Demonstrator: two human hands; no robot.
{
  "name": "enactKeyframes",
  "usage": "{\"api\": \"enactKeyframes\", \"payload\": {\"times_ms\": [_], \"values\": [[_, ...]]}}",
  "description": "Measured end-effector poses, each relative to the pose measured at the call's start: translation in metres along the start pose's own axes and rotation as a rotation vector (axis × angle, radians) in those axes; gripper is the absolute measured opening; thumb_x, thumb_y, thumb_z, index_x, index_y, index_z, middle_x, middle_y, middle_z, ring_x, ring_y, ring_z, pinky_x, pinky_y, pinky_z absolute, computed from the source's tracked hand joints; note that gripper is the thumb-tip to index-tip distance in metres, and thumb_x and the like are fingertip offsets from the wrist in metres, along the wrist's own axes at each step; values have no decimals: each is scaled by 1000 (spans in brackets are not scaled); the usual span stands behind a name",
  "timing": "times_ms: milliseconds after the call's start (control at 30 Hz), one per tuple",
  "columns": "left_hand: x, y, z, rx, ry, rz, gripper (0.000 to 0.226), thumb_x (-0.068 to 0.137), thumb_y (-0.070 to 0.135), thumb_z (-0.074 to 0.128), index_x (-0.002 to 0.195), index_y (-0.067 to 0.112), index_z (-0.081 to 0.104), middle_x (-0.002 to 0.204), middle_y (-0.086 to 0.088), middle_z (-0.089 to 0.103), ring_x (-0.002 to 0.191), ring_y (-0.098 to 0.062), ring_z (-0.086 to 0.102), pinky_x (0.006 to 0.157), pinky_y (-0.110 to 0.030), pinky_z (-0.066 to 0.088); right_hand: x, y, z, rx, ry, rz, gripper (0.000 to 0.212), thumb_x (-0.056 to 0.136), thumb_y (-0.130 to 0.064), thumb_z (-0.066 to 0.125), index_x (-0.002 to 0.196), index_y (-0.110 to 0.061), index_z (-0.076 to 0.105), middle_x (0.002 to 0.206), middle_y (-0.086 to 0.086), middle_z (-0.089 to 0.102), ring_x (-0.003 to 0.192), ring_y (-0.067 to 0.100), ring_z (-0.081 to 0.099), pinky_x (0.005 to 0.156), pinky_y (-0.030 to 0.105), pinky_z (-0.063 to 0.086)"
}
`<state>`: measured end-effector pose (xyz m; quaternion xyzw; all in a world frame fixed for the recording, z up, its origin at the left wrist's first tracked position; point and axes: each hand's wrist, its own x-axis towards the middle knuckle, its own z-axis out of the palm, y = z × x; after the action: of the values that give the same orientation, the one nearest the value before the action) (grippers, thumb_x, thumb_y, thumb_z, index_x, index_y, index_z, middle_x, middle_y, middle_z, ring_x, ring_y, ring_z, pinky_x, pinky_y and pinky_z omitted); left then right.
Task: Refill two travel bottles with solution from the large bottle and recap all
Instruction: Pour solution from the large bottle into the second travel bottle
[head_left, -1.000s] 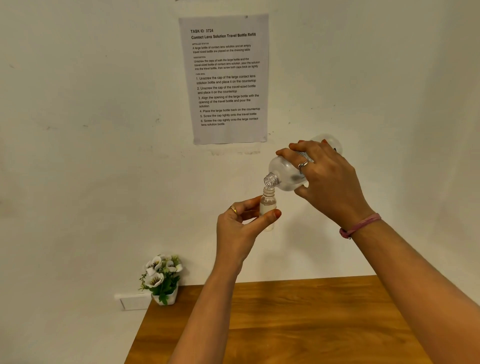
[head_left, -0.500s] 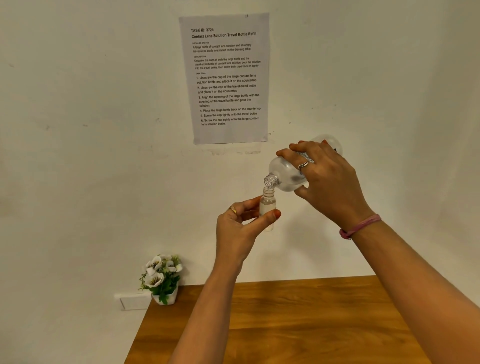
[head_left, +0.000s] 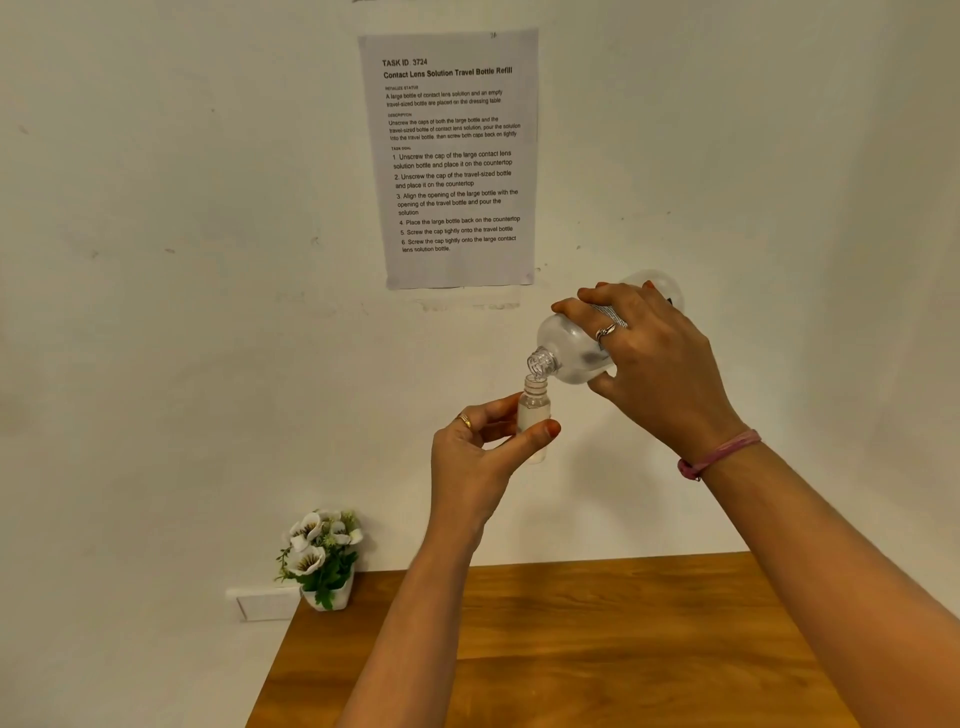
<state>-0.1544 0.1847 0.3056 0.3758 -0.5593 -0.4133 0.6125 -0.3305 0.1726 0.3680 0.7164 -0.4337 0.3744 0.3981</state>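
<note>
Pouring step: my right hand (head_left: 657, 364) wraps the tilted large bottle (head_left: 574, 348), mouth just above the travel bottle (head_left: 534, 410) pinched upright by my left hand (head_left: 475, 457) at seven o'clock. Next, level off gently.

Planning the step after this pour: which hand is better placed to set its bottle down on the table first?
Probably the right hand: its grip holds the tilted large bottle, which goes back first. The left hand holds the open travel bottle upright.
</note>
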Motion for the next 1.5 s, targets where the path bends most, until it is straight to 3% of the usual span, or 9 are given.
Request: {"api": "enactKeyframes", "payload": {"times_ms": [267,1100,1233,1500], "values": [[0,-1,1,-7,0,-6,33,63,22,85,92,30,70,90,10,74,85,-6,68,75,-23,55,0,1,0,-1,-14,1,65,60,-13,86,120,-13,61,113,14,64,102,34,62,88,45,48],[0,-3,0,-10,0,-20,34,62,22,86,92,27,71,86,10,74,82,-5,68,71,-20,55,-1,-1,0,11,-17,2,62,62,-10,83,120,-15,61,114,12,64,104,31,61,86,40,50],[0,-3,0,-19,2,-26,34,63,21,86,93,27,71,87,9,74,82,-4,68,67,-14,52,-1,-1,0,8,-17,1,61,62,-10,83,119,-14,62,113,12,64,103,31,61,82,39,51],[1,-4,0,-5,7,-32,34,62,22,86,93,27,72,88,8,74,82,-5,68,74,-24,55,-2,0,1,14,-23,5,61,62,-11,83,120,-14,62,113,12,64,103,32,61,82,40,51]]}}
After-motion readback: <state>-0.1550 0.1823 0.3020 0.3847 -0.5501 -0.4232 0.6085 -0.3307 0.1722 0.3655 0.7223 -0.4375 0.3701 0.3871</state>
